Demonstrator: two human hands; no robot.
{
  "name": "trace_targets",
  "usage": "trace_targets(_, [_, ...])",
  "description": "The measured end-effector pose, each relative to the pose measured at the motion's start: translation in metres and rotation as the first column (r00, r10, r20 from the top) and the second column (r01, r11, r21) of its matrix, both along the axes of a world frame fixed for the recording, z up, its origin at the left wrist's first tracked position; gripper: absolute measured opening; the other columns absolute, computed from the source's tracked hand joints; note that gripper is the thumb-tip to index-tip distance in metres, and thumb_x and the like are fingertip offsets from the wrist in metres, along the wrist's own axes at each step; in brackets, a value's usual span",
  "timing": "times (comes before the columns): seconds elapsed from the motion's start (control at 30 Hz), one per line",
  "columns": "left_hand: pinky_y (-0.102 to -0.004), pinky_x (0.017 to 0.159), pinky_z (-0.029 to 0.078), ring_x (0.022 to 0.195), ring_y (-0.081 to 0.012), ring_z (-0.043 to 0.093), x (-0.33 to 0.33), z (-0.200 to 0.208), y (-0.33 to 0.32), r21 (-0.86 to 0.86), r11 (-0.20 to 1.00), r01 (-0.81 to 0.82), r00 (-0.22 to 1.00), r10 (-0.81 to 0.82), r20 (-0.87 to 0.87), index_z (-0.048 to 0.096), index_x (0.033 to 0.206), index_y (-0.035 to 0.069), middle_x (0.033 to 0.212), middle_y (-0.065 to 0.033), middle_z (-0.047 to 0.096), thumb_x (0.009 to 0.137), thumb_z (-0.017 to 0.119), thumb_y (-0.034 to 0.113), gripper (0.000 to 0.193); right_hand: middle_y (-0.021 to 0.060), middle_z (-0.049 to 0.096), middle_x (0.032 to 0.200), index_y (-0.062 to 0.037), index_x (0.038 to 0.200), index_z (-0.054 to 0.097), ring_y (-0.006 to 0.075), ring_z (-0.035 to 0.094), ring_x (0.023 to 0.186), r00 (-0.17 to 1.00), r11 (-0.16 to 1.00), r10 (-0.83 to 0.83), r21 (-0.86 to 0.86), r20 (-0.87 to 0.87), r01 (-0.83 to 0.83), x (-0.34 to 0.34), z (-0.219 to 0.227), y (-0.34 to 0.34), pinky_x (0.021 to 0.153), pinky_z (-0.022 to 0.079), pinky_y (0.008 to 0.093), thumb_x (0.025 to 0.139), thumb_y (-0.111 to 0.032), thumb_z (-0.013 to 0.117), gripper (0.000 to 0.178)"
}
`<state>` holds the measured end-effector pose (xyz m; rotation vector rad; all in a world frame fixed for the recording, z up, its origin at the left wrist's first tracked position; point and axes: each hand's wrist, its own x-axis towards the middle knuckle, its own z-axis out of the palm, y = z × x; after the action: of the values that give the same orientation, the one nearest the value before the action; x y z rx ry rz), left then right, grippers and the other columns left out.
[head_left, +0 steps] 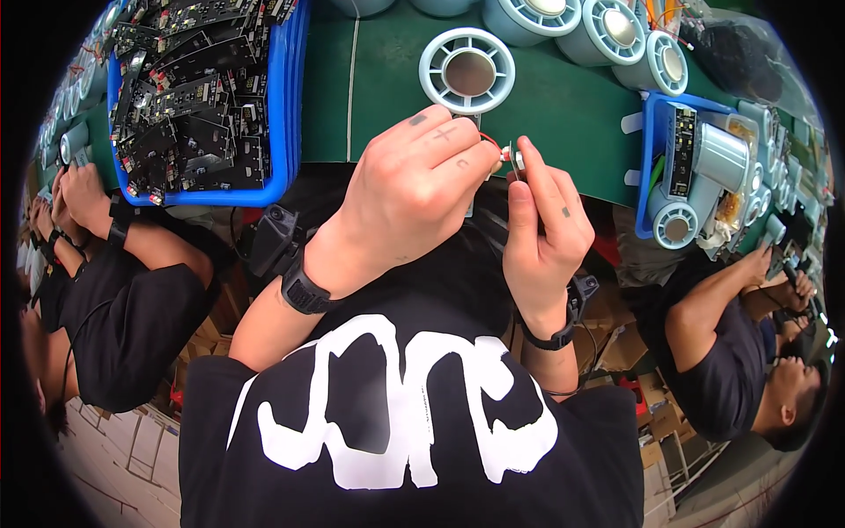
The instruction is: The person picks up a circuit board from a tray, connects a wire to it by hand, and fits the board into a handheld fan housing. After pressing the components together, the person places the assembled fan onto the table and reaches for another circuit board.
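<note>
My left hand (422, 180) is closed in a pinch on a small wire connector (505, 153) with a thin red wire. Facing it, my right hand (547, 220) grips a thin circuit board (513, 165) seen nearly edge-on, with a white part on it. The connector and the board meet or almost meet; I cannot tell if they are joined. Just beyond my fingers stands a light blue round housing (429, 72) with a spoked rim and a grey metal disc in its middle. The wire runs toward it, partly hidden behind my left hand.
At the left, a blue bin (290, 114) holds a pile of black circuit boards (189, 97). More light blue housings (607, 35) line the far side of the green table (378, 79). A blue tray (645, 167) with housings stands at right. Co-workers sit on both sides.
</note>
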<state>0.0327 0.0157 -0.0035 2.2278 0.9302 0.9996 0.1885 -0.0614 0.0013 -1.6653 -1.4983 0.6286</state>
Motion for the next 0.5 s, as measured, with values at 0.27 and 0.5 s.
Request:
trace_targets(0.27, [-0.0340, 0.056, 0.046, 0.065, -0.0253, 0.056, 0.0011, 0.0010, -0.0018, -0.041, 0.999, -0.018, 0.999, 0.017, -0.033, 0.067, 0.087, 0.001, 0.075, -0.0074, 0.060, 0.076, 0.075, -0.005, 0.014, 0.0134, 0.068, 0.094, -0.0009, 0.126, 0.070, 0.0222, 0.066, 0.072, 0.999, 0.999, -0.008, 0.037, 0.031, 0.007, -0.0026, -0.0083, -0.0001, 0.066, 0.053, 0.0331, 0.090, 0.001, 0.069, 0.036])
trace_targets(0.5, [-0.0342, 0.059, 0.048, 0.067, -0.0252, 0.058, -0.0003, -0.0047, -0.0043, -0.025, 0.999, -0.035, 0.999, 0.034, -0.026, 0.066, 0.085, 0.000, 0.076, -0.0074, 0.060, 0.077, 0.075, -0.003, 0.012, 0.0126, 0.068, 0.091, -0.0016, 0.123, 0.071, 0.0225, 0.065, 0.070, 0.996, 0.998, 0.066, -0.003, 0.060, -0.066, 0.0053, -0.0020, 0.0058, 0.064, 0.052, 0.0324, 0.091, -0.001, 0.070, 0.033])
